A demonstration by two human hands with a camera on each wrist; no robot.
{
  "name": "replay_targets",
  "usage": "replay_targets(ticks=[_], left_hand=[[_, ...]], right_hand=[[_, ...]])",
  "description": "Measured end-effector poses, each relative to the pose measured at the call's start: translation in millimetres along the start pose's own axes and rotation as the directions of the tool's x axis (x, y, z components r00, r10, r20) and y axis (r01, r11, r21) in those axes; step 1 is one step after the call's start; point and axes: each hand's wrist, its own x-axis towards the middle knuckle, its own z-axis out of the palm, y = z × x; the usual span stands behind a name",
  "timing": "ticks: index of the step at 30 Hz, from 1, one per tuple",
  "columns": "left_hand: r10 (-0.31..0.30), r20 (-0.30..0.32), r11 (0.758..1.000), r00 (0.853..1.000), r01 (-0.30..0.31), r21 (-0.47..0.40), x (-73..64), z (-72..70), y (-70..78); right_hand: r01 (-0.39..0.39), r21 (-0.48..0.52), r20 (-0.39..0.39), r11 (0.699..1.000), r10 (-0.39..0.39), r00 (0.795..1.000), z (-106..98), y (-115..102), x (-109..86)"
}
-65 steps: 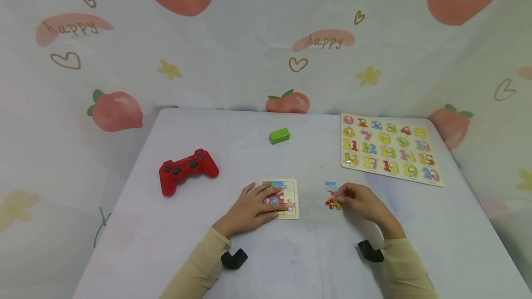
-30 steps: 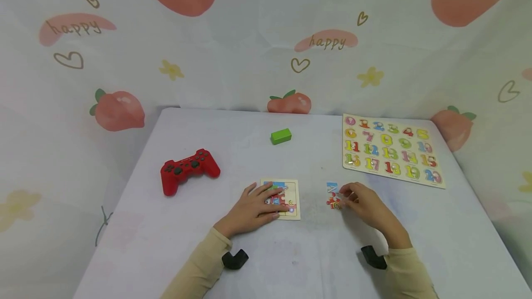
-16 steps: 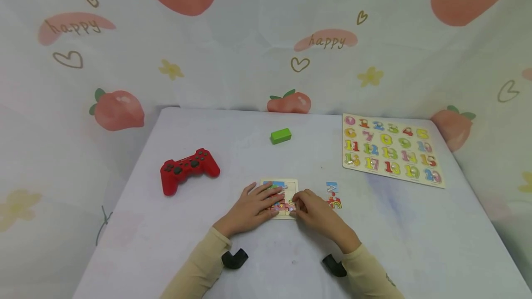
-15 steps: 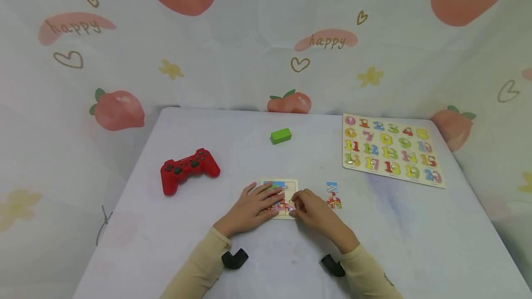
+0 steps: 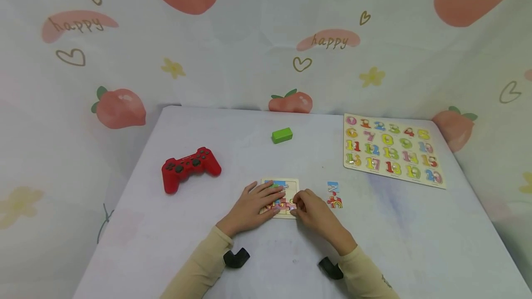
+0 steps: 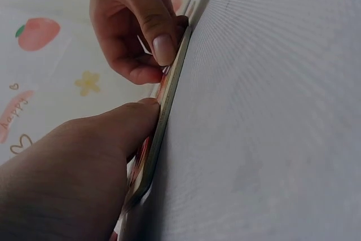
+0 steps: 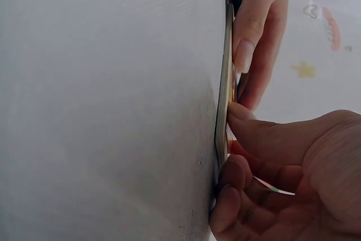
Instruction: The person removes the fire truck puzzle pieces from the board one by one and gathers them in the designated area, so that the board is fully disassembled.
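In the head view, the puzzle board (image 5: 293,187) lies flat on the white table (image 5: 245,128), just below the centre of the frame; its printed area shows blue at the top and red along the lower part, with bare cream base at its upper right. The left hand (image 5: 251,207) lies palm down at the left of the board; its fingers are extended and spread, resting across the printed surface. The right hand (image 5: 317,215) meets the right edge of the board, thumb and fingers curled in towards the lower right corner; the thumb touches the board, but whether a piece is pinched there cannot be told. The two hands are near each other but apart; both wrist views confirm a gap between the thumbs. Loose jigsaw pieces (image 5: 335,202), blue above and red with yellow below, lie right of centre, just beyond the right hand. A red controller (image 5: 191,166) is at left of centre; a green block (image 5: 282,135) is above the puzzle board; a number board (image 5: 400,153) occupies the right side of the table; a peach-print backdrop (image 5: 237,59) fills the upper frame.
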Motion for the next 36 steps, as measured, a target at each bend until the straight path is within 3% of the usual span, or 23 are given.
replay_targets(ticks=[11, 17, 21, 27, 36], left_hand=[[0.004, -0.027, 1.0, 1.0, -0.004, 0.007, 1.5, 1.1, -2.2], [0.046, -0.058, 0.999, 0.997, -0.047, -0.008, 1.0, 2.4, -3.4], [0.042, -0.054, 0.999, 0.998, -0.043, -0.024, 0.8, 2.1, -3.0], [0.033, -0.032, 0.999, 0.999, -0.033, -0.015, 0.7, 1.4, -2.0], [0.028, -0.013, 1.0, 1.0, -0.028, -0.012, 0.8, 3.7, -4.2]], right_hand=[[-0.023, 0.012, -0.016, 1.0, 0.023, 1.0, 0.1, -1.3, 1.6], [-0.13, 0.076, -0.019, 0.989, 0.132, 0.991, -1.6, -4.8, 4.6], [-0.202, 0.14, 0.005, 0.969, 0.204, 0.979, -6.3, -5.9, 6.9], [-0.271, 0.202, 0.06, 0.941, 0.264, 0.963, -23.0, 4.2, 1.6], [-0.302, 0.151, 0.111, 0.941, 0.288, 0.951, -67.0, 38.1, -29.9]])
